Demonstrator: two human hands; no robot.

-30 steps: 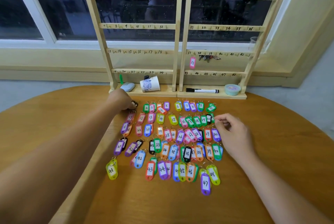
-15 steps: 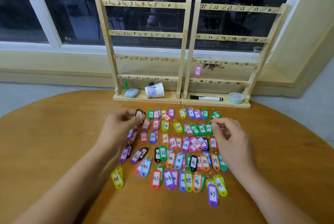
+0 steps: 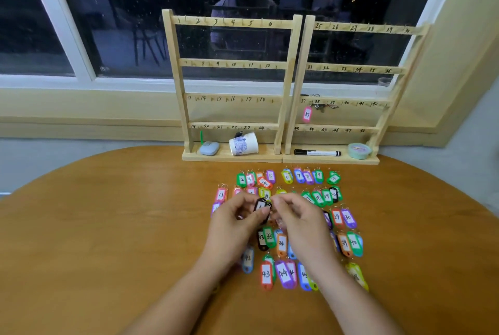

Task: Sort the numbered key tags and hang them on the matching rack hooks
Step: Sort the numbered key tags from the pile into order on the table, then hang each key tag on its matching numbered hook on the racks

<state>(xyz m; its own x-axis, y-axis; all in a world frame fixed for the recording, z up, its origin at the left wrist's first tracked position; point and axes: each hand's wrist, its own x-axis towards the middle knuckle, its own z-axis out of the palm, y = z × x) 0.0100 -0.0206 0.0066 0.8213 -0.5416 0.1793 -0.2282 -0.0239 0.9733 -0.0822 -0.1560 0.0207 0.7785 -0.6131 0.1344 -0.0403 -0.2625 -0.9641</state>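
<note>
Several coloured numbered key tags [image 3: 280,243] lie in rows on the round wooden table [image 3: 108,226]. My left hand [image 3: 235,224] pinches a black tag [image 3: 261,207] lifted above the rows. My right hand [image 3: 299,221] meets it from the right, fingertips curled at the tag's ring end. Both hands hide the middle rows. Two wooden racks stand at the table's back: the left rack [image 3: 232,64] numbered 1 to 24, the right rack [image 3: 348,70] numbered 25 to 48. One pink tag 37 [image 3: 307,114] hangs on the right rack.
On the rack bases sit a small blue-grey case [image 3: 209,148], a tipped paper cup [image 3: 243,143], a black marker [image 3: 317,153] and a roll of green tape [image 3: 359,150]. A window and sill lie behind the racks. Metal keys [image 3: 321,106] hang near hook 38.
My left hand drew back from the far left of the rows with the black tag. My right hand moved left from the green tags to meet it at the middle.
</note>
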